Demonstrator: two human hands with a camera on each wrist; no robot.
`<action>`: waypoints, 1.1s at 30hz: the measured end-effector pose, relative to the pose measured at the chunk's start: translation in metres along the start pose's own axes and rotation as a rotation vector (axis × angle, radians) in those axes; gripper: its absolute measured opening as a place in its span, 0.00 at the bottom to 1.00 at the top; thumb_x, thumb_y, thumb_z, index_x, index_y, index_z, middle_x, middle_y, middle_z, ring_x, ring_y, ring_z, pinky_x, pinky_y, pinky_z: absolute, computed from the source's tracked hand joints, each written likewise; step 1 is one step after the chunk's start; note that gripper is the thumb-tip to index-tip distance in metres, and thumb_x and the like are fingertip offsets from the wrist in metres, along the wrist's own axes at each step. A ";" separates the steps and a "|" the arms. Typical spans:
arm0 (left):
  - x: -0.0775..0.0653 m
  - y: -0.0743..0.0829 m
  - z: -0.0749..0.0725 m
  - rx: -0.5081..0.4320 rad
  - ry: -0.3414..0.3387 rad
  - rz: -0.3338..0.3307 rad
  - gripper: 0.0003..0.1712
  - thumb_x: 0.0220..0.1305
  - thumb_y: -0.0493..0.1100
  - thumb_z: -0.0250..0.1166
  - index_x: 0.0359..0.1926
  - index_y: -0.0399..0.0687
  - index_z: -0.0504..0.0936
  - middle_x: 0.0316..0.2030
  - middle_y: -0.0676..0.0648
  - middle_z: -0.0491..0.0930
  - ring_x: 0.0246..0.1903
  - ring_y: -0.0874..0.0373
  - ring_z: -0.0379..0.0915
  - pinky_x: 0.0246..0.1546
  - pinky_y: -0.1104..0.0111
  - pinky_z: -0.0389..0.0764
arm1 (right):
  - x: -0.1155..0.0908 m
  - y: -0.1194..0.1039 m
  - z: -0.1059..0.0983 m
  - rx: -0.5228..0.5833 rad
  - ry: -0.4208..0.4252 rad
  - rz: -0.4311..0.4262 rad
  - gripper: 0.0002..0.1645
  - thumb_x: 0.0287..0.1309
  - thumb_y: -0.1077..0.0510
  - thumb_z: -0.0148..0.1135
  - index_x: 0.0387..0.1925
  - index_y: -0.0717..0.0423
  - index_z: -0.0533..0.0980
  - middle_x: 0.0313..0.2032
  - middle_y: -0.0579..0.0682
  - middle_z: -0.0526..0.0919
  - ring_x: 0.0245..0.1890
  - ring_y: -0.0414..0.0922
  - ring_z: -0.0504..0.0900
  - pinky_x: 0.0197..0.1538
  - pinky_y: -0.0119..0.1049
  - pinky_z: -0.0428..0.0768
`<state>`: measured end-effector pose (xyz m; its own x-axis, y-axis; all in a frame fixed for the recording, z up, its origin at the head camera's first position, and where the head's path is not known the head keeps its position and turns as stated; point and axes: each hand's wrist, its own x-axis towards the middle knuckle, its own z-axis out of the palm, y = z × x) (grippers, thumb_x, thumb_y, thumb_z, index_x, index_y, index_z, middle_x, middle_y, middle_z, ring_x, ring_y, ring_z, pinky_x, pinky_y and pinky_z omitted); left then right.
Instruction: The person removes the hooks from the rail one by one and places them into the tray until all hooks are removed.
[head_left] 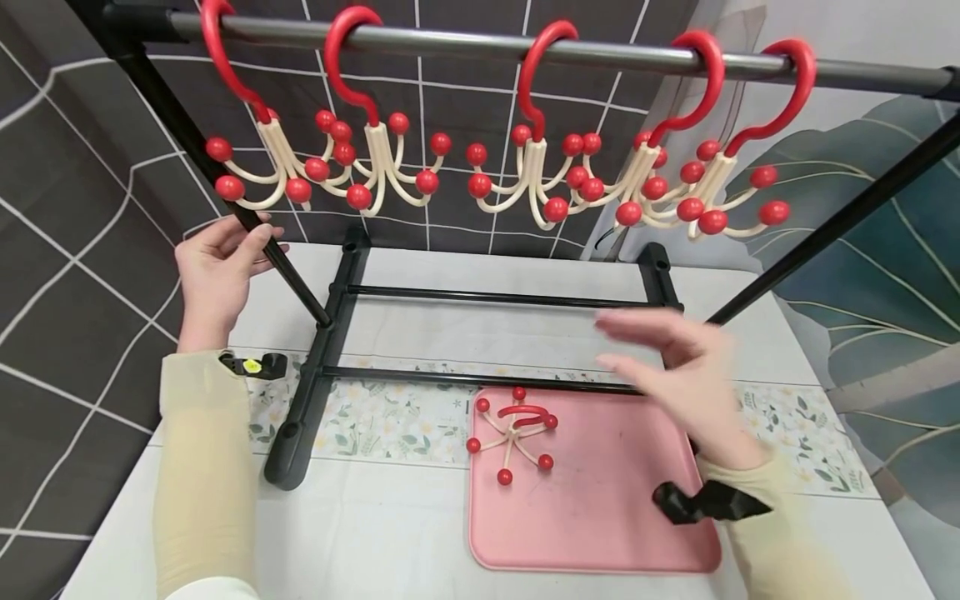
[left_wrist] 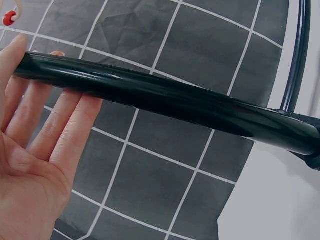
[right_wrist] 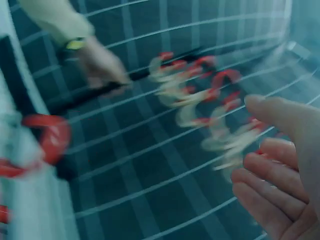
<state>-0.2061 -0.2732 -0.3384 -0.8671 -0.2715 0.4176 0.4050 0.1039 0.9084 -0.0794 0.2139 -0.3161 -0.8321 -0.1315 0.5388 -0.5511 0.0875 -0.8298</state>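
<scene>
My left hand (head_left: pixel 216 271) holds the black side post (head_left: pixel 288 279) of a rack, thumb on one side and fingers on the other; the left wrist view shows the fingers (left_wrist: pixel 75 120) against the post. My right hand (head_left: pixel 678 367), blurred, hovers over the far right part of a pink tray (head_left: pixel 592 517) with thumb and fingers apart and nothing between them. On the tray's left lies a cream multi-arm hook hanger (head_left: pixel 512 433) with red ball tips and a red hook. Several matching hangers (head_left: pixel 534 167) hang by their red hooks from the rack's top bar (head_left: pixel 465 43).
The rack's black foot (head_left: pixel 288 450) and lower crossbars (head_left: pixel 450 377) stand on a white table (head_left: pixel 375 533) with a floral strip. A dark gridded cloth (head_left: pixel 82 333) covers the back and left. On the right hangs a blue-green leaf-patterned curtain (head_left: pixel 892 308).
</scene>
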 end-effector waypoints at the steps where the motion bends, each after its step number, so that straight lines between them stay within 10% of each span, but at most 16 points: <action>1: 0.000 0.000 0.000 -0.004 0.000 0.001 0.14 0.63 0.36 0.74 0.49 0.35 0.87 0.35 0.49 0.88 0.32 0.62 0.87 0.35 0.76 0.84 | 0.008 -0.011 -0.005 0.011 0.051 -0.052 0.26 0.42 0.81 0.76 0.47 0.77 0.81 0.45 0.67 0.86 0.46 0.51 0.87 0.53 0.36 0.83; 7: -0.001 0.001 0.000 -0.044 -0.004 0.009 0.15 0.62 0.35 0.74 0.49 0.33 0.87 0.35 0.48 0.88 0.32 0.61 0.87 0.35 0.75 0.85 | 0.058 -0.063 -0.030 0.050 0.425 -0.249 0.22 0.40 0.80 0.77 0.40 0.85 0.78 0.40 0.70 0.85 0.41 0.52 0.89 0.47 0.33 0.85; 13: 0.000 0.000 0.000 -0.068 -0.010 0.010 0.14 0.62 0.35 0.74 0.48 0.33 0.87 0.34 0.47 0.88 0.32 0.60 0.87 0.35 0.74 0.85 | 0.095 -0.076 -0.059 -0.124 0.655 -0.121 0.21 0.49 0.65 0.81 0.44 0.70 0.84 0.46 0.61 0.87 0.48 0.50 0.86 0.57 0.33 0.80; 25: -0.001 -0.004 -0.002 -0.128 -0.038 -0.025 0.17 0.63 0.34 0.73 0.51 0.29 0.84 0.37 0.44 0.88 0.34 0.55 0.88 0.37 0.72 0.86 | 0.125 -0.069 -0.075 -0.395 0.646 0.052 0.20 0.54 0.53 0.78 0.47 0.57 0.87 0.48 0.50 0.88 0.44 0.40 0.87 0.57 0.29 0.79; 33: 0.001 -0.007 -0.002 -0.235 -0.055 -0.036 0.19 0.63 0.32 0.72 0.52 0.25 0.82 0.37 0.39 0.87 0.32 0.52 0.88 0.37 0.66 0.86 | 0.130 -0.068 -0.078 -0.365 0.599 0.094 0.20 0.54 0.52 0.78 0.48 0.56 0.87 0.48 0.50 0.88 0.40 0.37 0.88 0.53 0.26 0.80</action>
<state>-0.2092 -0.2763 -0.3440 -0.8941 -0.2177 0.3914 0.4243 -0.1322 0.8958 -0.1549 0.2684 -0.1780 -0.7104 0.4498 0.5413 -0.3731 0.4114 -0.8316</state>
